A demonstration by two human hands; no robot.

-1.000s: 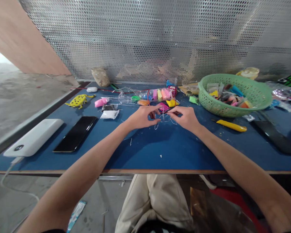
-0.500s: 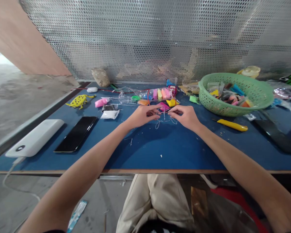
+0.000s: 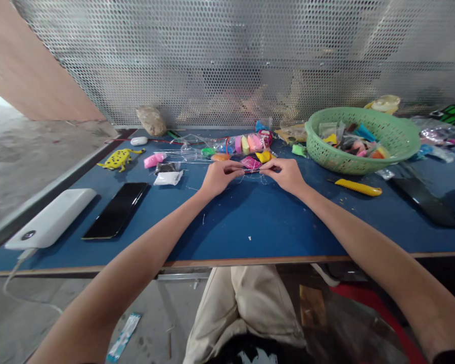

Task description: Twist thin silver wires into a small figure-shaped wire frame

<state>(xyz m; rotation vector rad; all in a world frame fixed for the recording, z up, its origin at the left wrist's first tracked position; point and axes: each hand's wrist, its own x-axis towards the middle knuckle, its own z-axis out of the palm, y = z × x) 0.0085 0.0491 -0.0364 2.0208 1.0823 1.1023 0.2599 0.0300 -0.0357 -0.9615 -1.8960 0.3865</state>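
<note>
A bent piece of thin silvery wire (image 3: 253,172) with fine loops spans the gap between my hands, just above the blue table (image 3: 227,227). My left hand (image 3: 220,178) pinches its left end with thumb and fingers. At the other end, my right hand (image 3: 284,174) is closed on the wire in the same way. Right behind the wire lie a magenta clay packet (image 3: 251,162) and a yellow one (image 3: 264,156). An orange packet (image 3: 220,157) rests behind my left hand. The wire's finer shape is too small to make out.
A green basket (image 3: 326,151) of clay packets stands at right, with a yellow utility knife (image 3: 358,187) before it. A black phone (image 3: 117,210), white power bank (image 3: 53,217) and yellow toy frog (image 3: 117,160) lie left. A perforated metal panel (image 3: 220,60) closes off the back.
Both hands have turned slightly, and the wire's hanging loops now lie flatter and closer to the line between my fingers. The whole view has shifted a little.
</note>
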